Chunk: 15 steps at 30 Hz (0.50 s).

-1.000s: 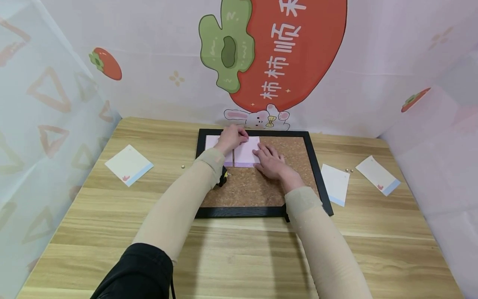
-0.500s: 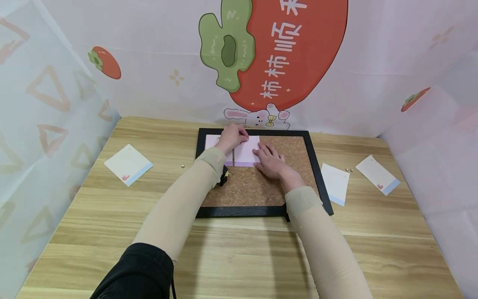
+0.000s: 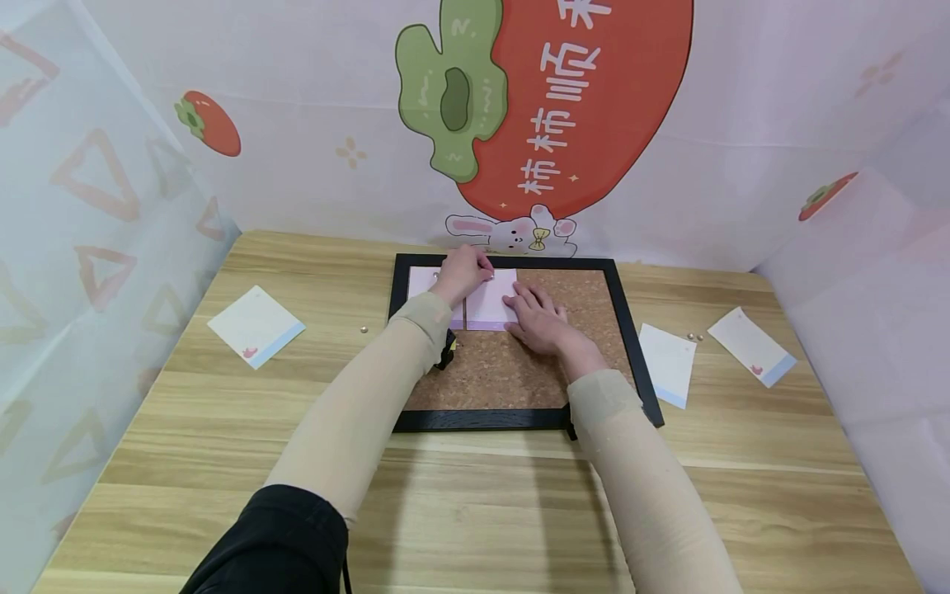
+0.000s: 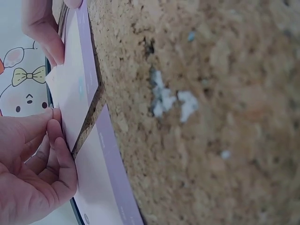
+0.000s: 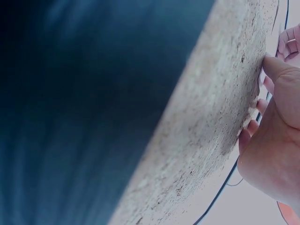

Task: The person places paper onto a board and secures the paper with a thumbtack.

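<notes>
A cork board [image 3: 505, 375] with a black frame lies on the wooden table. Two white notes with lilac lower edges sit side by side on its upper left. Over the right one, the note [image 3: 490, 307], my left hand [image 3: 462, 274] pinches a small round-headed pushpin at the top edge, mostly hidden by thumb and forefinger. My right hand [image 3: 545, 323] rests with spread fingers on this note's right edge and the cork. The left note [image 3: 420, 282] is partly covered by my left hand and has a pushpin [image 3: 435, 275] near its top.
A blue-edged note [image 3: 256, 327] lies left of the board, with a loose pushpin [image 3: 364, 330] nearer the frame. To the right are another note [image 3: 670, 363], two pushpins [image 3: 695, 337] and a further note [image 3: 751, 346]. A printed cloth [image 3: 297, 181] rises behind the table.
</notes>
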Each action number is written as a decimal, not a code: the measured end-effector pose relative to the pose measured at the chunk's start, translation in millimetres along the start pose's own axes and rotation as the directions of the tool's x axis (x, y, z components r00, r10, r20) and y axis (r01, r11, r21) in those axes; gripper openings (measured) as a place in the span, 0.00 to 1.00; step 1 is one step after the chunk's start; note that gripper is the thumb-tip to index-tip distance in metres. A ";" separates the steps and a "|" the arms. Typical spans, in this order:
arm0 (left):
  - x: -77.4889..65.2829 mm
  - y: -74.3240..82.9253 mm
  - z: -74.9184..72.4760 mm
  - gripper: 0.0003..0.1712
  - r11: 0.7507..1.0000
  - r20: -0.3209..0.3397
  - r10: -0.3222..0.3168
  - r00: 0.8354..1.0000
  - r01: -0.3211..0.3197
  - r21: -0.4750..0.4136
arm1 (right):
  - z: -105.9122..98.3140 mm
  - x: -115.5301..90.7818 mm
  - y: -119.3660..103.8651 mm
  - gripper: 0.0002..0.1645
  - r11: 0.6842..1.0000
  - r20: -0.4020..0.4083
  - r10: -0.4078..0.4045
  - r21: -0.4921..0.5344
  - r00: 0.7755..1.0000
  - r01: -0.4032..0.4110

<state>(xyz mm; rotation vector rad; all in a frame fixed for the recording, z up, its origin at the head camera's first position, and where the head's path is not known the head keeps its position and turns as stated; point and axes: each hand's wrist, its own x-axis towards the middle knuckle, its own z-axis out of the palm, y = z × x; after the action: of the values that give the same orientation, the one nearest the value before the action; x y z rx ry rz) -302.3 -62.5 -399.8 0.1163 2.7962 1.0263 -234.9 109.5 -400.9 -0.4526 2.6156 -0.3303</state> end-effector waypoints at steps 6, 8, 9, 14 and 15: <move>0.1 0.7 0.7 0.08 0.999 -0.009 0.013 1.000 -0.013 0.031 | 0.2 -0.1 0.5 0.34 1.000 0.001 0.002 0.007 1.000 -0.002; -0.1 1.2 1.2 0.07 0.999 -0.012 0.012 1.000 -0.012 0.035 | 0.1 0.2 0.8 0.34 1.000 0.001 0.003 0.007 1.000 -0.003; -0.2 1.4 1.5 0.07 0.999 -0.014 0.011 1.000 -0.010 0.035 | 0.2 0.6 1.1 0.35 1.000 0.002 0.004 0.006 1.000 -0.004; 0.0 2.5 2.8 0.07 1.000 -0.019 -0.012 1.000 0.012 0.028 | 1.1 2.1 1.7 0.35 1.000 0.006 0.009 -0.002 1.000 -0.009; 0.1 2.6 2.9 0.07 0.999 -0.019 -0.017 1.000 0.018 0.029 | 1.3 2.2 1.6 0.35 1.000 0.007 0.010 -0.003 1.000 -0.010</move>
<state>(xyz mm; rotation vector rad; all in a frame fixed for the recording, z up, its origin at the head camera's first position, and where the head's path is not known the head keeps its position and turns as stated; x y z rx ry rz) -301.9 -58.6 -400.3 0.0858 2.8248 0.9885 -236.5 109.9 -403.4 -0.4401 2.6109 -0.3214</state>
